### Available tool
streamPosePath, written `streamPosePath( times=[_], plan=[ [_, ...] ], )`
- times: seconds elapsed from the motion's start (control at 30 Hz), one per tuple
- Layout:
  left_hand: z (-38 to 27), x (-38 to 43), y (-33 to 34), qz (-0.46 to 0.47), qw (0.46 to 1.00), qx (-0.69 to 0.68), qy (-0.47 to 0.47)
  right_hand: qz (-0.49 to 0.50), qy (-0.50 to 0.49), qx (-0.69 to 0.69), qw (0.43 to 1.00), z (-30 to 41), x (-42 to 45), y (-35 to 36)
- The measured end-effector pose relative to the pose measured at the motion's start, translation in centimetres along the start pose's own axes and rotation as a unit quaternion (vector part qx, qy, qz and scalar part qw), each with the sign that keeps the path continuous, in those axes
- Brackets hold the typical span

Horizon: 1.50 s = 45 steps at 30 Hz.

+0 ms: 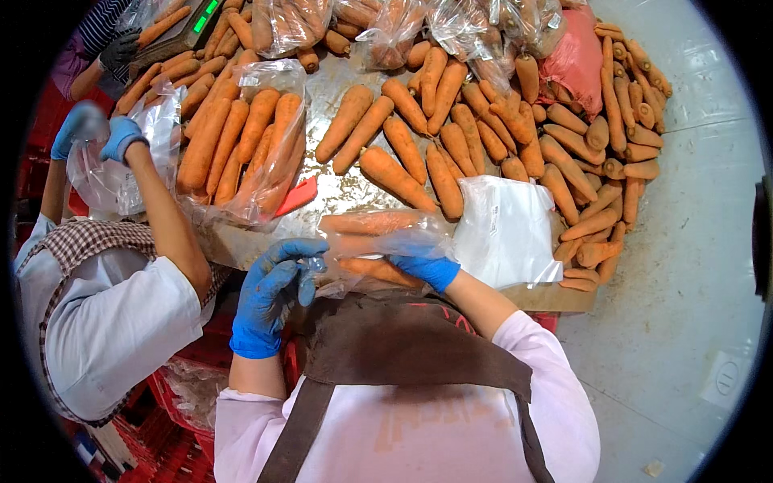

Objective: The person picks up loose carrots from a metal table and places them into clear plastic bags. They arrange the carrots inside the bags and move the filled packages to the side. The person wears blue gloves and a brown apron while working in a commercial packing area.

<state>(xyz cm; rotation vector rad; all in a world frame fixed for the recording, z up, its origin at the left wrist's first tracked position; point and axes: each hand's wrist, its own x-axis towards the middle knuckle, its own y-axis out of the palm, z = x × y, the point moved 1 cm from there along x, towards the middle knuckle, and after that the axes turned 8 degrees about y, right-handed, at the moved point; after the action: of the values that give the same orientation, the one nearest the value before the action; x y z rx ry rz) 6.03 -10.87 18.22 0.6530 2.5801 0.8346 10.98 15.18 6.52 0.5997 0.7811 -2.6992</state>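
Note:
My left hand (275,290), in a blue glove, pinches the gathered end of a clear plastic bag (398,241) between thumb and fingers. Several carrots (380,222) lie sideways inside the bag at the table's near edge. My right hand (426,268), also gloved, is under the bag's right part and holds it; its fingers are partly hidden by the plastic. Just right of it lies a stack of flat clear bags (504,229). Loose carrots (395,178) are spread beyond the bag. A red plastic object (299,196) rests beside a filled carrot bag (247,145) at the left.
At the left, a co-worker's gloved hands (124,136) handle a clear bag. Another person's dark-gloved hand (119,49) is near a scale (175,39). Filled carrot bags (392,36) line the back. A red sack (570,63) and piled carrots (604,157) occupy the table's right side.

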Motion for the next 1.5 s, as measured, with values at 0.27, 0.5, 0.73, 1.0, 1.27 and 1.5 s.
streamPosePath(
  times=[0.27,0.5,0.73,1.0,1.27,1.5],
  plan=[
    [1.4,-1.0,-1.2,-0.061,0.995,-0.083,0.002,-0.083,-0.102,-0.326,0.936,4.9,0.8,-0.3],
    [0.9,0.4,-1.1,-0.046,0.989,-0.116,0.085,-0.075,-0.142,-0.044,0.986,0.1,-0.4,-0.7],
    [-0.4,0.1,-0.1,-0.054,0.992,-0.006,0.114,0.069,0.044,0.469,0.88,4.4,-6.8,-9.6],
    [-3.3,2.4,5.7,0.007,0.988,0.046,0.15,-0.303,0.07,0.16,0.937,-5.9,-1.5,-9.6],
    [-8.0,5.3,11.9,0.267,0.934,-0.048,0.231,-0.304,0.089,0.167,0.934,-8.6,-0.5,-9.1],
    [-7.5,7.8,11.7,0.339,0.917,0.003,0.212,-0.297,0.078,0.186,0.933,-8.0,-0.8,-9.3]
  ],
)
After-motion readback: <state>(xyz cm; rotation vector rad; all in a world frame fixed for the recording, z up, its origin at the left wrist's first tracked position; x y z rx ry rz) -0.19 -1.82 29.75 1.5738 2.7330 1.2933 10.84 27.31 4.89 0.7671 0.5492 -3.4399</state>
